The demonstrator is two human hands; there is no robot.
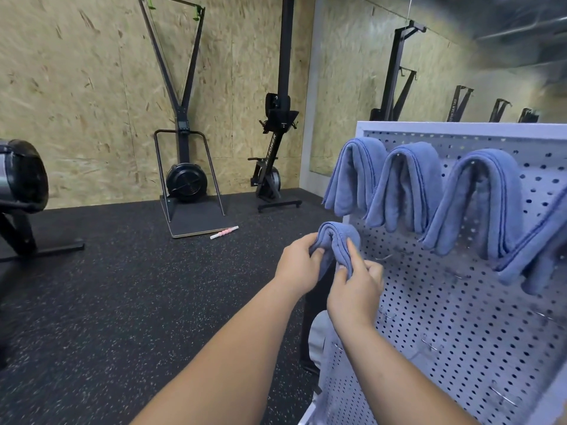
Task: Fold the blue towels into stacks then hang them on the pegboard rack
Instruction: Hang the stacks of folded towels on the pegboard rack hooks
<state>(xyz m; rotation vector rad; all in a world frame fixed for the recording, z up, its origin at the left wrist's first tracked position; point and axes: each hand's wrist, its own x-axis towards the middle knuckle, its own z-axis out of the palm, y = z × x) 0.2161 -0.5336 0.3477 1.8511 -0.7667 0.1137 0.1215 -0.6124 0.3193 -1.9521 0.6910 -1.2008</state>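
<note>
A folded blue towel [337, 240] is bent over in an arch at the left edge of the white pegboard rack [460, 317]. My left hand [299, 265] grips its left side and my right hand [356, 289] pinches its right side. On pegs along the rack's top row hang three folded blue towels: one at the left [352, 176], one in the middle [405, 185], one further right [481, 204]. A fourth blue towel [534, 259] hangs at the right edge, partly cut off by the frame.
Bare metal pegs [429, 345] stick out of the rack's lower rows. Black rubber floor [122, 302] stretches to the left. A ski machine [184, 179], an upright rower [273, 167] and a pink-white roller stick [224, 232] stand by the chipboard wall. A fan bike [18, 191] is at far left.
</note>
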